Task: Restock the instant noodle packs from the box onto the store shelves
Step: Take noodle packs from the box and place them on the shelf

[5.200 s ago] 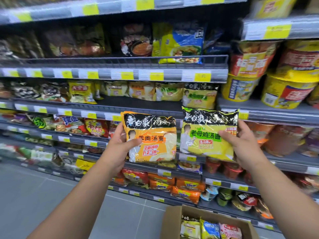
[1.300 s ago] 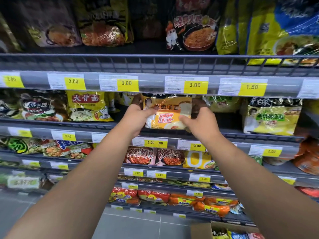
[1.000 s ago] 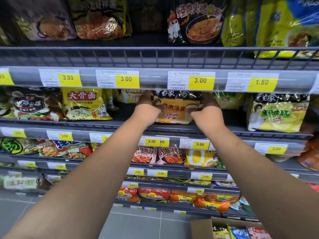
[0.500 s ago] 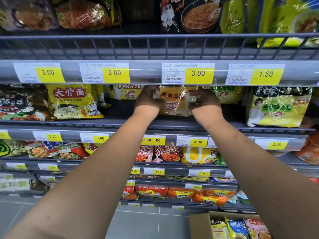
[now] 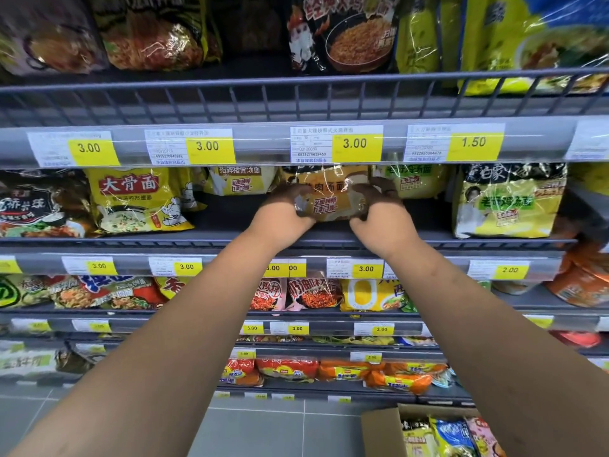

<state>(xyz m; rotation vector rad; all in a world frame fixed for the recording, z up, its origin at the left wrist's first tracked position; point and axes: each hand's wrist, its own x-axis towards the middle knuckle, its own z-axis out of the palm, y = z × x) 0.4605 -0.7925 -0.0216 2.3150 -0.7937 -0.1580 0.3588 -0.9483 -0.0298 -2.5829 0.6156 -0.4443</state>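
An orange instant noodle pack (image 5: pixel 329 196) stands deep on the second shelf (image 5: pixel 230 237), under the upper shelf's price rail. My left hand (image 5: pixel 283 212) grips its left edge and my right hand (image 5: pixel 379 216) grips its right edge. The pack's top is hidden behind the price rail. The cardboard box (image 5: pixel 382 430) sits on the floor at the bottom right, with several noodle packs (image 5: pixel 451 437) inside.
A yellow pack (image 5: pixel 138 201) stands to the left on the same shelf and a yellow-green pack (image 5: pixel 507 201) to the right. More packs (image 5: pixel 240 181) stand at the shelf's back. Lower shelves (image 5: pixel 313 315) hold further packs. Grey floor tiles (image 5: pixel 263 430) lie below.
Both hands have pushed the orange pack further back into the second shelf and set it more upright. The yellow pack from the right hand earlier is no longer held.
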